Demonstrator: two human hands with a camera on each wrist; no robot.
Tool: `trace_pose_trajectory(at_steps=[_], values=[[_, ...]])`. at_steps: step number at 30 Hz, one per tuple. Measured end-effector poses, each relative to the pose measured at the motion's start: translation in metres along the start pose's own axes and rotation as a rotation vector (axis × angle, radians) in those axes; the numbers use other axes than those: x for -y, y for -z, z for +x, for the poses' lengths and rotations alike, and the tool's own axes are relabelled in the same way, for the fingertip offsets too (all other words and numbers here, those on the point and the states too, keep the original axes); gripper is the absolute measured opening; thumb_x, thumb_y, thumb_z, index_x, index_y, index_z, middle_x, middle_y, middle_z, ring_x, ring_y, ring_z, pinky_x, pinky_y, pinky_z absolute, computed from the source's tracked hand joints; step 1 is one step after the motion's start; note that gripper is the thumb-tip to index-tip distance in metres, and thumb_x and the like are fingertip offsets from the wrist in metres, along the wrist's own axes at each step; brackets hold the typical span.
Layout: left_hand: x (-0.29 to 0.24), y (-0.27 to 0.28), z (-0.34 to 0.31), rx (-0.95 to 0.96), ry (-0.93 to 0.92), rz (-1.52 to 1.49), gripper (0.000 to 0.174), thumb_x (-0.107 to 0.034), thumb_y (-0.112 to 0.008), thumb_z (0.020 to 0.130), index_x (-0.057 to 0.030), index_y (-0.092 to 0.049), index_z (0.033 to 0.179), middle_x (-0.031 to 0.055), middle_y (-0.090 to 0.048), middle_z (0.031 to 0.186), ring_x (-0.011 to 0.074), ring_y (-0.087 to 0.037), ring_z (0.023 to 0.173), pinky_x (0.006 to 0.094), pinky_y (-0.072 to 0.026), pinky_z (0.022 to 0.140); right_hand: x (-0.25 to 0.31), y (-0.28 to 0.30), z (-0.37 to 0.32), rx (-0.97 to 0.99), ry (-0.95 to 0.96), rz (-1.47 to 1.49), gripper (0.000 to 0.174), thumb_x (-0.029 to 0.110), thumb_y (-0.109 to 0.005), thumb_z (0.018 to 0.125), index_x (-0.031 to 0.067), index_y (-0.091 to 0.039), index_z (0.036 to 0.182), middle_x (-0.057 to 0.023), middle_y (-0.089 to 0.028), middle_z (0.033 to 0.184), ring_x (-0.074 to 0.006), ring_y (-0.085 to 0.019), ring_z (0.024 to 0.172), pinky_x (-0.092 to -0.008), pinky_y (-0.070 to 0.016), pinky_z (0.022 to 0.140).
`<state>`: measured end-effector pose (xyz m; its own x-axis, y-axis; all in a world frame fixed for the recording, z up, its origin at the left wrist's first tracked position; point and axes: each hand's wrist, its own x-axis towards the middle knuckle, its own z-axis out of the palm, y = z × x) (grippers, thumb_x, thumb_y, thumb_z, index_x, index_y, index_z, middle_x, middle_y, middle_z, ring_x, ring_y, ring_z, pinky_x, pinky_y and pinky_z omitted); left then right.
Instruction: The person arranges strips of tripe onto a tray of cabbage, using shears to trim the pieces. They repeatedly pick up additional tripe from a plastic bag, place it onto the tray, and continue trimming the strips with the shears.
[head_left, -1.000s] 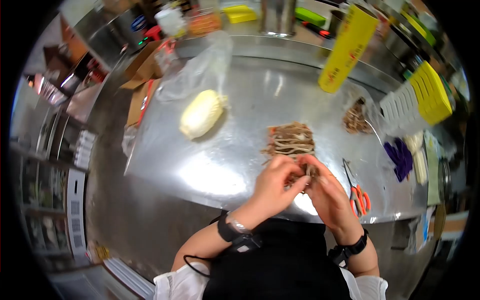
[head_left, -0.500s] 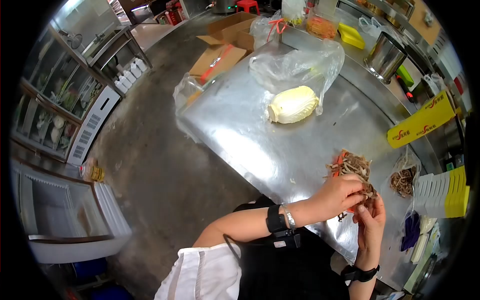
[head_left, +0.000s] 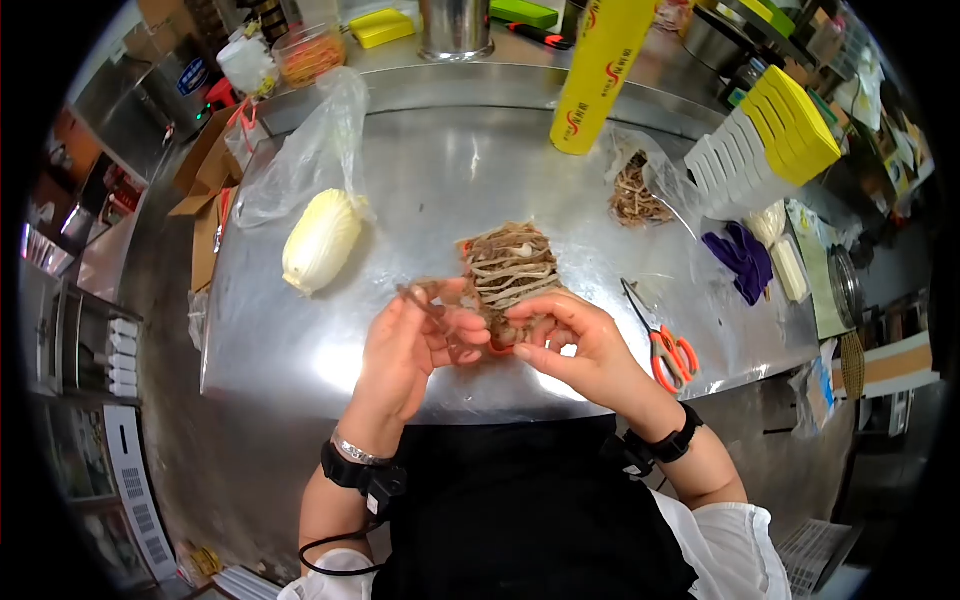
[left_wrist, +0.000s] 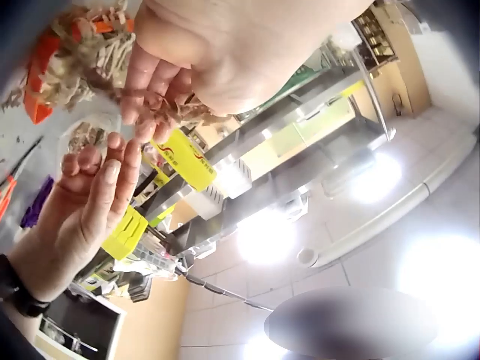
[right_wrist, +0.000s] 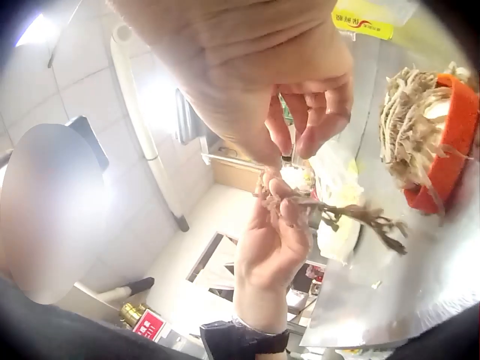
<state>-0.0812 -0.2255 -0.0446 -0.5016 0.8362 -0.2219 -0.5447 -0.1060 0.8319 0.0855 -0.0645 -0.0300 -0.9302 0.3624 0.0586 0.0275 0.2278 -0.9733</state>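
Observation:
The left hand (head_left: 395, 355) holds a thin cluster of brown, stringy strands (right_wrist: 360, 216) between thumb and fingers; in the left wrist view it is the upper hand (left_wrist: 225, 52). Close to its fingertips is the right hand (head_left: 590, 350), its fingers bent but apart, with nothing visibly gripped; whether the fingertips touch the strands is unclear. Beyond both hands, an orange-red container (right_wrist: 457, 142) carries a pile of pale brown strands (head_left: 512, 265). More brown strands (head_left: 635, 195) lie in a clear bag at the back right.
A pale cabbage (head_left: 322, 242) and a plastic bag (head_left: 320, 150) lie on the left of the metal table (head_left: 430, 180). Orange-handled scissors (head_left: 668, 355), a purple cloth-like item (head_left: 738, 262) and stacked containers (head_left: 765, 140) are on the right. A yellow box (head_left: 600, 75) stands behind.
The head view has swung back from its turn to the left. The hands, earlier close together over a small clump, are now farther apart, with strands in the left hand.

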Motion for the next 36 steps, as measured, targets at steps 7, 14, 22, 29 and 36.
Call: trace_pose_trajectory(at_steps=[7,14,22,29,36], values=[[0.024,0.003,0.008,0.241,-0.033,-0.294,0.050,-0.048,-0.043,0.107,-0.0062,-0.052,0.134,0.0152,-0.072,0.103,0.0269,-0.072,0.095,0.0418,-0.0592,0.082,-0.026,-0.015,0.003,0.117,0.041,0.121,0.060,0.005,-0.074,0.085,0.0037,-0.051,0.141,-0.0074,-0.058,0.133,-0.0172,-0.060,0.115,-0.0317,-0.0500,0.098],[0.011,-0.007,0.005,0.269,-0.132,-0.499,0.032,-0.030,-0.039,0.111,-0.0070,-0.054,0.129,0.0110,-0.067,0.112,0.0212,-0.068,0.097,0.0365,-0.0593,0.077,-0.033,-0.018,-0.001,0.077,-0.148,0.279,0.046,-0.001,-0.068,0.091,-0.0017,-0.054,0.135,-0.0107,-0.062,0.127,-0.0192,-0.063,0.110,-0.0340,-0.0544,0.095],[0.026,0.072,0.007,0.107,-0.280,-0.543,0.028,-0.022,-0.040,0.108,-0.0064,-0.059,0.120,0.0060,-0.066,0.100,0.0168,-0.065,0.088,0.0338,-0.0559,0.076,-0.041,0.000,0.017,-0.191,-0.194,0.221,0.013,0.005,-0.065,0.098,0.0033,-0.065,0.111,-0.0007,-0.064,0.086,-0.0081,-0.056,0.069,-0.0207,-0.0469,0.064],[0.082,0.126,0.033,-0.210,-0.426,0.059,0.039,-0.014,-0.060,0.092,-0.0042,-0.055,0.129,0.0106,-0.061,0.119,0.0219,-0.062,0.105,0.0369,-0.0522,0.085,0.005,-0.020,0.057,-0.128,0.005,0.000,0.008,0.006,-0.071,0.093,0.0043,-0.064,0.096,-0.0001,-0.064,0.083,-0.0066,-0.056,0.069,-0.0207,-0.0453,0.064],[0.065,0.107,0.014,-0.265,-0.816,0.801,0.047,-0.016,-0.065,0.093,-0.0047,-0.052,0.137,0.0178,-0.056,0.136,0.0330,-0.058,0.121,0.0430,-0.0475,0.098,0.023,-0.062,0.058,-0.005,0.100,-0.298,0.015,-0.002,-0.075,0.086,0.0034,-0.062,0.090,0.0026,-0.060,0.084,-0.0049,-0.054,0.072,-0.0202,-0.0438,0.067]])
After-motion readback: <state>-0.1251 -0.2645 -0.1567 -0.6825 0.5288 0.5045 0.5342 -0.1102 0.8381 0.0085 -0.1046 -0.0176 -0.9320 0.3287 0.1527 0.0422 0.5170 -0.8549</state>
